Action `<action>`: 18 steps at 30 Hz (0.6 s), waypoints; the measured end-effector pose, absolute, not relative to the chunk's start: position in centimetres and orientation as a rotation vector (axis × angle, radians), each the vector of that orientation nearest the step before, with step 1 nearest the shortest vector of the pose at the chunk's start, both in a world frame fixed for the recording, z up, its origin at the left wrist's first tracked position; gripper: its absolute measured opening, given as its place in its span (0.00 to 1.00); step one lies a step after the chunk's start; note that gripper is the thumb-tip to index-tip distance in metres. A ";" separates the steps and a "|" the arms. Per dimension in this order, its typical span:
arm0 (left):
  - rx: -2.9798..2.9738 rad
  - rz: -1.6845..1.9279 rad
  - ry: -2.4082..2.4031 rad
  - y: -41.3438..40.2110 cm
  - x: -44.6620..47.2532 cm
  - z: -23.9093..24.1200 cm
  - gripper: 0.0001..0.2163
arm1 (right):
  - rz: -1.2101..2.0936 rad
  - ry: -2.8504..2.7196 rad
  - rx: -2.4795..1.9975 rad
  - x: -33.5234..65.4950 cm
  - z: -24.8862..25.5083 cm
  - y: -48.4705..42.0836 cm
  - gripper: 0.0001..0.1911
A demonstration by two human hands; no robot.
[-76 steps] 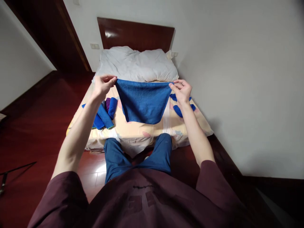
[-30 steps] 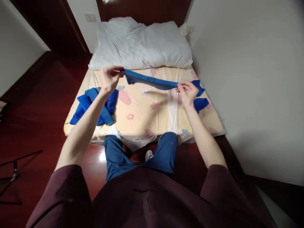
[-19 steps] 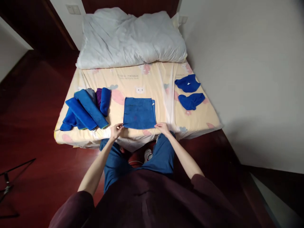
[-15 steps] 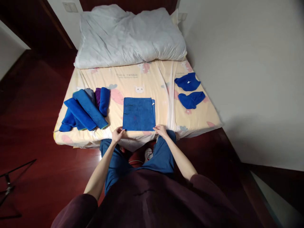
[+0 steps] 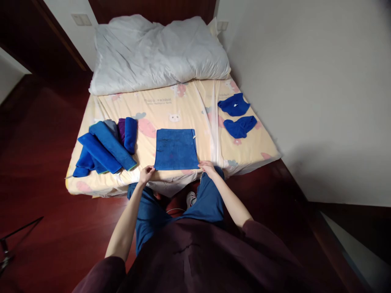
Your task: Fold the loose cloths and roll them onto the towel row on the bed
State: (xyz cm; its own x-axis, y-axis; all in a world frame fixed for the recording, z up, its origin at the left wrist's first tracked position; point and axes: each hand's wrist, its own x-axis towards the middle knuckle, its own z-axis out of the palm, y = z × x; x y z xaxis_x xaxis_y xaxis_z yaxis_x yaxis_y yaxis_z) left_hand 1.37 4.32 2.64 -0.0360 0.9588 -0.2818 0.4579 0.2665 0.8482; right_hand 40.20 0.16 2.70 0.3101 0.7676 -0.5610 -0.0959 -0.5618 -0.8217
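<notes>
A blue towel (image 5: 175,149) lies folded flat near the foot edge of the bed (image 5: 195,101). My left hand (image 5: 147,174) pinches its near left corner, and my right hand (image 5: 207,167) pinches its near right corner. Both hands rest on the patterned sheet at the bed's edge, fingers closed on the cloth.
Several rolled blue and purple towels (image 5: 105,146) are piled on the bed's left side. Two crumpled blue cloths (image 5: 235,114) lie on the right, near the wall. A white duvet (image 5: 159,53) covers the head end. Dark wooden floor surrounds the bed; a tripod leg (image 5: 12,240) stands far left.
The towel was held up in the air by two corners, then laid down flat on the sheet. My hands came down to its near corners and have stayed there.
</notes>
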 end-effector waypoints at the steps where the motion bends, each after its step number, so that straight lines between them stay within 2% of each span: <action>1: 1.331 0.694 1.656 4.2 1.3 2.8 0.11 | 1.394 -0.639 -1.792 40.3 2.7 0.1 0.18; 6: 1.406 0.555 1.756 4.1 1.1 3.2 0.09 | 1.529 -0.760 -1.864 40.7 2.9 0.8 0.16; 10: 1.403 0.492 1.682 5.1 1.0 3.8 0.13 | 1.549 -0.806 -1.886 41.1 3.3 3.2 0.18; 14: 1.443 0.390 1.674 8.5 1.4 4.6 0.18 | 1.426 -0.846 -1.950 41.5 3.9 7.6 0.19; 18: 1.507 0.310 1.713 14.4 2.6 4.8 0.18 | 1.229 -0.885 -1.935 41.4 3.5 13.7 0.17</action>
